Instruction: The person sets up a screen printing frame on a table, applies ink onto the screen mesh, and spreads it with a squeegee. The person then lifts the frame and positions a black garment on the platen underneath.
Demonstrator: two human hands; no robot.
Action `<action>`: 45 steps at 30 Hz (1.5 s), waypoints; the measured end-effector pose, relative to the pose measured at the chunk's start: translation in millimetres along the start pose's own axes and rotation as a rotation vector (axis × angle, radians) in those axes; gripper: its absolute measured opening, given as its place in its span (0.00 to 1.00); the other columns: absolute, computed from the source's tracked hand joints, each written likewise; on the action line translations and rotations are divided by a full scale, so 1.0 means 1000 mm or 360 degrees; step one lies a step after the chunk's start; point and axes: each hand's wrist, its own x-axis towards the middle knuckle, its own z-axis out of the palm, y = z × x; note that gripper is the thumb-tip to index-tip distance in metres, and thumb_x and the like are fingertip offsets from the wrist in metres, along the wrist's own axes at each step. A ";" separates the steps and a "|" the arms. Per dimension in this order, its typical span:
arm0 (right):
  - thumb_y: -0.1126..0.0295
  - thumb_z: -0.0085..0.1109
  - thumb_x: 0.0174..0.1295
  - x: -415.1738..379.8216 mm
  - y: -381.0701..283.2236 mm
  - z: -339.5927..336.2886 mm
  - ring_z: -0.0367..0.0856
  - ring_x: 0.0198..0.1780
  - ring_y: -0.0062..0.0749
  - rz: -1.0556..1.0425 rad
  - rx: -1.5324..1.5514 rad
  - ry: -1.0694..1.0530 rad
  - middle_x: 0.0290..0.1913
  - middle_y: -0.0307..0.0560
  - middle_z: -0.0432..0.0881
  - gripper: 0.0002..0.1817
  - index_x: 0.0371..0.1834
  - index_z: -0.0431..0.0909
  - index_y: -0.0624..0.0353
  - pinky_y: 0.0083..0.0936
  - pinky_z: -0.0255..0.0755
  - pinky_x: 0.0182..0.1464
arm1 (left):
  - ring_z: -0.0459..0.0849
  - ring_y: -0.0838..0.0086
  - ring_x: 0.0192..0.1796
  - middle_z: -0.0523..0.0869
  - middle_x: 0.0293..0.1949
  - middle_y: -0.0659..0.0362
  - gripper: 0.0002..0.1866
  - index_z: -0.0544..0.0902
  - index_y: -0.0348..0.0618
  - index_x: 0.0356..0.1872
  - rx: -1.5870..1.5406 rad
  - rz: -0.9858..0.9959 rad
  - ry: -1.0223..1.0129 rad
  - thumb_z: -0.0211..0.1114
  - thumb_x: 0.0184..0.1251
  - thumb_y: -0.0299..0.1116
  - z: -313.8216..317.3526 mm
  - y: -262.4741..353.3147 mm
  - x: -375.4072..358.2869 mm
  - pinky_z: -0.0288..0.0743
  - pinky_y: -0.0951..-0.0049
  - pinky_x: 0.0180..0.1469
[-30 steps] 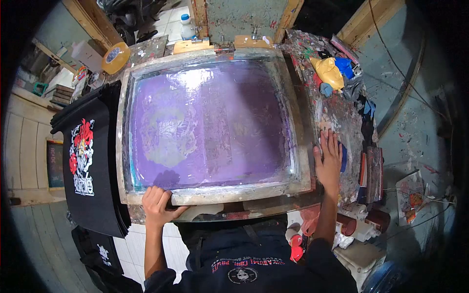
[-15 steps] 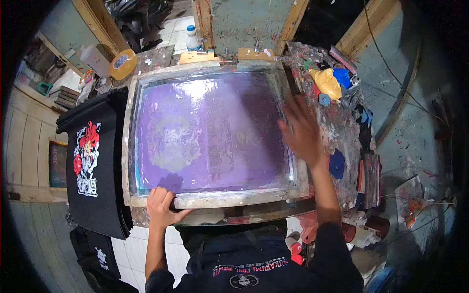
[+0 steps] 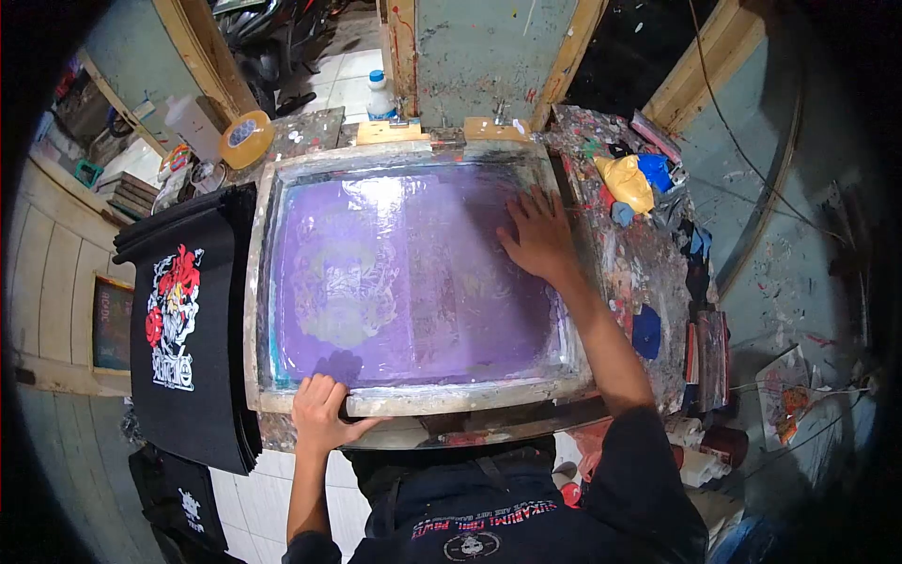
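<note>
A screen printing frame [image 3: 470, 399] with a purple mesh [image 3: 435, 282] lies before me, its far side at two hinge clamps on wooden blocks. Faint stencil designs show in the mesh, the clearest on its left half. My left hand [image 3: 321, 411] has its fingers curled over the near wooden edge, thumb stretched along the front. Over the right part of the mesh is my right hand [image 3: 540, 235], open with fingers spread and holding nothing; it appears to rest on the surface.
Black printed fabric pieces [image 3: 211, 376] hang stacked at the left. A tape roll [image 3: 247, 139] and a blue-capped bottle [image 3: 379, 97] stand behind. Yellow plastic [image 3: 624, 183] and a blue patch [image 3: 646, 332] lie on the paint-stained right side of the table.
My right hand has moved left from the frame's right edge onto the mesh. My left hand keeps its hold on the near edge. The view has shifted slightly.
</note>
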 end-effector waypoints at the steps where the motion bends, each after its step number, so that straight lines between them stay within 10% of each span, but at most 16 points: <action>1: 0.44 0.46 0.77 0.000 -0.001 0.001 0.57 0.85 0.49 0.0007 -0.0007 0.0007 0.79 0.54 0.71 0.35 0.77 0.73 0.57 0.54 0.38 0.86 | 0.74 0.60 0.32 0.71 0.28 0.57 0.35 0.77 0.43 0.25 -0.0003 -0.0008 0.0002 0.91 0.31 0.56 0.000 0.001 0.000 0.66 0.61 0.37; 32: 0.50 0.58 0.75 -0.103 -0.001 -0.047 0.55 0.84 0.58 0.0091 0.0632 0.0323 0.79 0.65 0.67 0.33 0.73 0.75 0.66 0.55 0.49 0.83 | 0.67 0.65 0.26 0.65 0.22 0.61 0.37 0.70 0.46 0.20 0.0021 0.0187 0.0181 0.89 0.36 0.61 0.000 -0.001 -0.001 0.60 0.64 0.31; 41: 0.61 0.44 0.81 -0.318 -0.045 -0.060 0.82 0.50 0.40 0.1102 0.1607 0.1076 0.49 0.50 0.84 0.19 0.53 0.82 0.64 0.35 0.73 0.60 | 0.67 0.67 0.23 0.64 0.20 0.61 0.40 0.74 0.42 0.21 0.0135 0.0230 0.0204 0.89 0.33 0.66 -0.095 0.021 0.064 0.61 0.65 0.28; 45: 0.55 0.82 0.56 -0.337 -0.095 -0.053 0.79 0.63 0.47 0.0161 0.1003 0.0278 0.59 0.47 0.82 0.25 0.53 0.86 0.52 0.46 0.75 0.63 | 0.74 0.67 0.24 0.72 0.21 0.59 0.41 0.80 0.37 0.23 0.0149 0.0322 0.0331 0.89 0.32 0.67 -0.147 0.027 0.120 0.67 0.68 0.29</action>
